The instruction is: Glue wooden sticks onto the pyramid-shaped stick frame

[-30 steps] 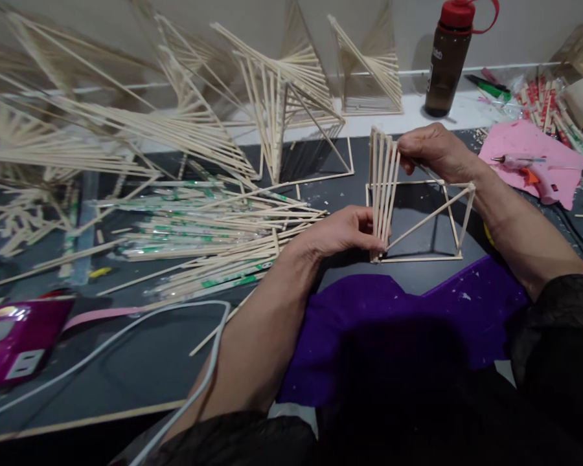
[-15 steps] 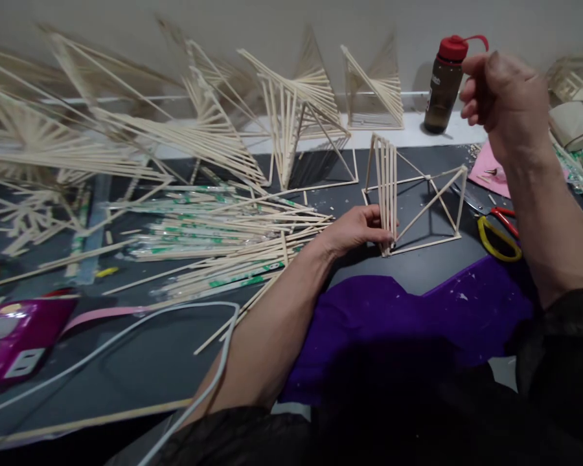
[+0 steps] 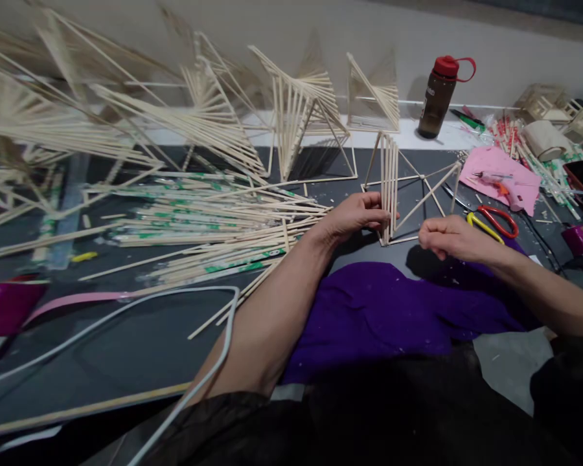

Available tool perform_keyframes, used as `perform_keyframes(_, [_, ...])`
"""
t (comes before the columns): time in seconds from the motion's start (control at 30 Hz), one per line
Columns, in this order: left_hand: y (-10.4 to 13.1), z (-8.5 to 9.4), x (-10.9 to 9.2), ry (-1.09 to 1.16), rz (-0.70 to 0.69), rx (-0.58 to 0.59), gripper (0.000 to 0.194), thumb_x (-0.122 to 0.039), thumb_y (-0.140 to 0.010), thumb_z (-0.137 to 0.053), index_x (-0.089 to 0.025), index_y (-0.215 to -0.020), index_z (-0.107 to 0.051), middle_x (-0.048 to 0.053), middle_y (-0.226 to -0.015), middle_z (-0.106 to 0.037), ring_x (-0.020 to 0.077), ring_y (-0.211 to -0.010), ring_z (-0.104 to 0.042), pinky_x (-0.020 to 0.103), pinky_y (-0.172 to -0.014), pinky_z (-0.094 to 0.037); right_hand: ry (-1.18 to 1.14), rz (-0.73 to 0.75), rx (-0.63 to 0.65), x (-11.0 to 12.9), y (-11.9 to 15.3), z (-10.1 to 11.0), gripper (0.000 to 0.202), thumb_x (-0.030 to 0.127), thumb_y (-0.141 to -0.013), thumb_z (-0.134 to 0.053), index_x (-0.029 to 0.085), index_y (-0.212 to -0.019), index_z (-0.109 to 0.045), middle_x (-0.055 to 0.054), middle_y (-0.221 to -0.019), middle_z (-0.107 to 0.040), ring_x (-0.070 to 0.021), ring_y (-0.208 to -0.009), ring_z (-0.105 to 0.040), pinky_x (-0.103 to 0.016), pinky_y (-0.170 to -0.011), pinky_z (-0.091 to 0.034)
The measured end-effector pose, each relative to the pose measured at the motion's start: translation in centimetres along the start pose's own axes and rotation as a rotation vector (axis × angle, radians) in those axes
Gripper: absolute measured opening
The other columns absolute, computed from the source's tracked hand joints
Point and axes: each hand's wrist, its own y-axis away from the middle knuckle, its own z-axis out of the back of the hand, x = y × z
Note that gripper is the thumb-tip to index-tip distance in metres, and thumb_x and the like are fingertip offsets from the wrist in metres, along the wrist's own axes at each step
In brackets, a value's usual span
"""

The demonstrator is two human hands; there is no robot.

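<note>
A small frame of thin wooden sticks stands on the dark table, with several upright sticks side by side at its left end. My left hand grips the lower part of those uprights between thumb and fingers. Just right of them, my right hand hovers over the frame's front edge, its fingers curled together. Whatever those fingers may hold is too small to make out. A purple cloth lies in front of the frame.
Loose and wrapped sticks spread to the left. Finished stick structures line the wall. Scissors, a glue gun on a pink sheet and a bottle stand or lie right. A white cable crosses the front left.
My right hand has come down from beside the bottle to the frame's front edge, its fingers now curled. My left hand still holds the uprights. The view has shifted right.
</note>
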Motion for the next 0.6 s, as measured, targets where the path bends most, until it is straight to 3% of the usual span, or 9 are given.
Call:
perform_keyframes(0.1, [-0.1,-0.2,0.2,0.012,-0.001,0.007,0.02,-0.014,-0.066,-0.075,-0.013,-0.084,-0.066,0.002,-0.077,-0.067,0.0095,-0.064,-0.06,0.023,-0.059,-0.043,0.06,-0.036,-0.072,-1.4,-1.2,-1.1,0.021,0.018,-0.079,-0.05,0.019,-0.058,-0.051,0.005,-0.05,-0.046,-0.0061,-0.042,-0.043,-0.022,-0.046,-0.033])
perform_keyframes(0.2, [-0.3,-0.4,0.3,0.034,0.018,0.018,0.026,-0.012,-0.062,-0.077,-0.013,-0.086,-0.066,0.001,-0.075,-0.067,0.0105,-0.063,-0.06,0.024,-0.059,-0.045,0.094,-0.078,-0.142,-2.5,-2.1,-1.8,0.028,0.032,-0.083,-0.053,0.019,-0.058,-0.051,0.004,-0.051,-0.047,-0.0071,-0.042,-0.044,-0.023,-0.045,-0.033])
perform_keyframes(0.3, [-0.4,-0.8,0.4,0.038,0.02,0.02,0.027,-0.01,-0.06,-0.078,-0.012,-0.084,-0.067,-0.001,-0.069,-0.064,0.0104,-0.059,-0.059,0.024,-0.057,-0.044,0.091,-0.051,-0.213,-3.5,-2.7,-2.4,0.031,0.044,-0.078,-0.063,0.017,-0.065,-0.056,0.004,-0.054,-0.052,-0.0077,-0.044,-0.048,-0.022,-0.046,-0.033])
perform_keyframes(0.43, [-0.5,-1.6,0.4,0.046,0.003,0.008,0.022,-0.007,-0.061,-0.073,-0.012,-0.081,-0.068,-0.001,-0.068,-0.063,0.0087,-0.058,-0.056,0.022,-0.054,-0.043,0.062,-0.046,-0.29,-4.2,-3.0,-3.0,0.027,0.04,-0.071,-0.072,0.017,-0.071,-0.058,0.003,-0.059,-0.057,-0.0077,-0.044,-0.05,-0.022,-0.047,-0.035])
perform_keyframes(0.6, [-0.4,-2.6,0.4,0.043,-0.001,-0.018,0.018,-0.004,-0.063,-0.069,-0.011,-0.079,-0.068,-0.001,-0.066,-0.06,0.0056,-0.052,-0.049,0.021,-0.051,-0.038,0.123,-0.031,-0.314,-4.2,-2.5,-3.2,0.029,0.041,-0.078,-0.066,0.015,-0.066,-0.061,0.0,-0.056,-0.058,-0.0088,-0.044,-0.051,-0.023,-0.048,-0.035])
